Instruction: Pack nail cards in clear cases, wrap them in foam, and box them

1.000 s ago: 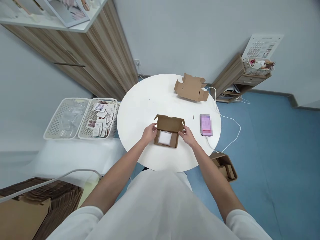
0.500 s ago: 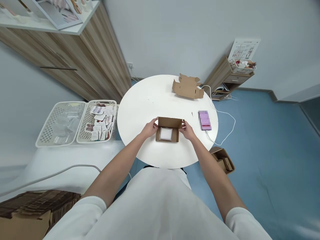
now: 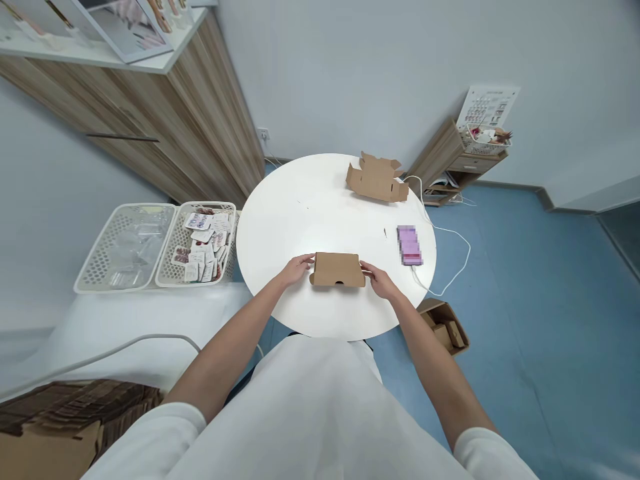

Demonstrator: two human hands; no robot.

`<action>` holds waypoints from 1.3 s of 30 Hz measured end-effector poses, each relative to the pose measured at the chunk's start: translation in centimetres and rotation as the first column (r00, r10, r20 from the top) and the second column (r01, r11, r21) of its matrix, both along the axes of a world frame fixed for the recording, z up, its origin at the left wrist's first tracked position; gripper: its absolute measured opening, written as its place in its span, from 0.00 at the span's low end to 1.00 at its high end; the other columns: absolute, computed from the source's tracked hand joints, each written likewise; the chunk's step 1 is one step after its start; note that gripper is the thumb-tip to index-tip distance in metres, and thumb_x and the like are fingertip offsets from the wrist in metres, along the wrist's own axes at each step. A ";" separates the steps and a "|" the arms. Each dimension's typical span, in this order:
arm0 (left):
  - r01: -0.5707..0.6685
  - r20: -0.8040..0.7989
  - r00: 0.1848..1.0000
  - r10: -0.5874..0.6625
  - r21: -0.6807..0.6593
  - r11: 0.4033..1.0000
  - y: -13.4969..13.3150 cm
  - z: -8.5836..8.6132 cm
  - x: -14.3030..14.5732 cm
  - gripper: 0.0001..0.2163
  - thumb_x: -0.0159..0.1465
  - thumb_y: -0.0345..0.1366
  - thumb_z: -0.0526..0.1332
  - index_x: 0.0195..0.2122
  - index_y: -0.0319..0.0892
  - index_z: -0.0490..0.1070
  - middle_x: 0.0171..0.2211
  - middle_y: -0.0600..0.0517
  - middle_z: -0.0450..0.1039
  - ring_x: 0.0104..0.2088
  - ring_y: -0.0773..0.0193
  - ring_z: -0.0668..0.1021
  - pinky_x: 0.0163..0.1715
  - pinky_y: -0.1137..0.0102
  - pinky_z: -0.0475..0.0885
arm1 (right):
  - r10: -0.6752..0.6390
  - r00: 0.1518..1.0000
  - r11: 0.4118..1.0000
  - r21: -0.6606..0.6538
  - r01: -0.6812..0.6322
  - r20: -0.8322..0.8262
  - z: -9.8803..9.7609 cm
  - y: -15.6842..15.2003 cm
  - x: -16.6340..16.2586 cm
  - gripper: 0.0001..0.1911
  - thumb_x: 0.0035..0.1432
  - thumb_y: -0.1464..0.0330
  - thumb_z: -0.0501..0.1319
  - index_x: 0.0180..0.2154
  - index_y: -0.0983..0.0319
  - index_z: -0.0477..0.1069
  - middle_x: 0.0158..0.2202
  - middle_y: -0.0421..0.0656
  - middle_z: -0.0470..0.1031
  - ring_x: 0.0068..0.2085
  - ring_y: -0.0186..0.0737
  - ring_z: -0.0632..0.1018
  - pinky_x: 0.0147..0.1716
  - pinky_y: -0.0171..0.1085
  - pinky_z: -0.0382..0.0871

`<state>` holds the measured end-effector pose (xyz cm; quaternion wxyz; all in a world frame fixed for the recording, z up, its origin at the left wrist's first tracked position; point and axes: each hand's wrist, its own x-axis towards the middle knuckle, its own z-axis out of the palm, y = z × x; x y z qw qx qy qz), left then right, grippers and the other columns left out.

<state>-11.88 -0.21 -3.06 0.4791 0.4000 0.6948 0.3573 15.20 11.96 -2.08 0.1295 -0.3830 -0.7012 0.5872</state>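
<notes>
A small brown cardboard box (image 3: 337,269) lies on the round white table (image 3: 310,213), its lid folded down over it. My left hand (image 3: 296,270) grips the box's left end with curled fingers. My right hand (image 3: 379,280) holds the right end the same way. The white packet that lay inside the box is hidden under the lid.
An open, unfolded cardboard box (image 3: 376,180) sits at the table's far side. A phone (image 3: 409,245) on a white cable lies to the right. Two white baskets (image 3: 150,247) stand to the left, one with packets. A carton with boxes (image 3: 445,327) is on the floor, flat cardboard (image 3: 75,413) lower left.
The box's lid has come down from upright to shut over the white packet. Both hands stayed at the box's ends and shifted slightly toward me.
</notes>
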 end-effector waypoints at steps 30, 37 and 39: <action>0.015 -0.259 0.965 0.034 0.184 0.983 -6.1 0.6 5.0 0.30 0.49 0.29 0.58 0.55 0.48 0.57 0.40 0.49 0.66 0.42 0.60 0.72 0.43 0.65 0.67 | -0.217 0.974 0.974 0.081 0.211 0.067 -0.1 -8.0 -0.6 0.28 0.45 0.64 0.61 0.50 0.57 0.59 0.47 0.46 0.68 0.46 0.42 0.71 0.46 0.44 0.64; 0.028 -0.426 0.905 0.014 0.092 0.995 -4.6 1.5 3.9 0.11 0.56 0.37 0.54 0.39 0.46 0.69 0.30 0.51 0.63 0.31 0.63 0.70 0.34 0.67 0.67 | -0.208 0.969 0.976 0.092 0.197 0.131 2.3 -6.7 -0.4 0.24 0.54 0.52 0.49 0.48 0.58 0.65 0.46 0.46 0.68 0.42 0.41 0.72 0.43 0.42 0.65; 0.016 -0.442 0.897 0.013 0.062 0.998 -3.9 1.5 3.8 0.11 0.56 0.36 0.54 0.40 0.45 0.69 0.31 0.51 0.63 0.32 0.63 0.70 0.36 0.68 0.67 | -0.198 0.972 0.979 0.082 0.189 0.129 2.6 -6.2 -0.7 0.24 0.54 0.50 0.47 0.42 0.58 0.69 0.44 0.45 0.70 0.41 0.42 0.72 0.41 0.41 0.65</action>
